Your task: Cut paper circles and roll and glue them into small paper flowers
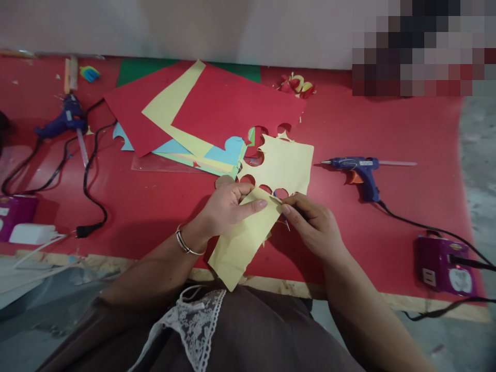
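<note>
My left hand is closed on a pale yellow paper sheet, thumb on top and fingers behind. The sheet slants down toward my lap. At its upper right corner my right hand pinches a slim metal-tipped tool, its kind mostly hidden by the fingers. A thin silver point shows just below those fingers. Beyond both hands lies a yellow sheet with round cut-outs. A grey-brown disc is partly covered by my left hand.
Red sheets and other coloured papers lie behind. A blue glue gun is at the right, another glue gun at the left, both with black cords. Purple power boxes stand near the front edge. Paper scraps are heaped at the back.
</note>
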The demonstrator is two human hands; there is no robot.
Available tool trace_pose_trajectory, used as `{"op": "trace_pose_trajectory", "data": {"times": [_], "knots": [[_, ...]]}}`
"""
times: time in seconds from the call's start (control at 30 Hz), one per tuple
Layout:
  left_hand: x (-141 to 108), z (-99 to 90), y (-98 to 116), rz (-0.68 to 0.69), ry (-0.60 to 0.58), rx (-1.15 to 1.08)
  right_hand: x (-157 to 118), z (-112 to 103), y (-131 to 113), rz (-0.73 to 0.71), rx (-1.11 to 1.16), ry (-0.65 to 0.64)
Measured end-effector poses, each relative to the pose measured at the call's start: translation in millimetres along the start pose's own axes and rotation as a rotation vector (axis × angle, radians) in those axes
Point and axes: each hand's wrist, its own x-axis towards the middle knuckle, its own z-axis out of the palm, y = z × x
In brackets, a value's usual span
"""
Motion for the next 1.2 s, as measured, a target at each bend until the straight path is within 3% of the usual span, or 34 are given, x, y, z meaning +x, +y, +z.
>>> {"op": "trace_pose_trajectory", "data": {"times": [0.3, 1.2], "knots": [[-1.2, 2.4, -3.0, -0.049, -0.018, -0.111, -0.2, -0.1, 0.1, -0.007, -0.009, -0.003], [-1.1, 8.0, -2.9, -0.08, -0.032, -0.131, -0.4, 1.5, 1.0, -0.055, -0.005, 0.006]]}}
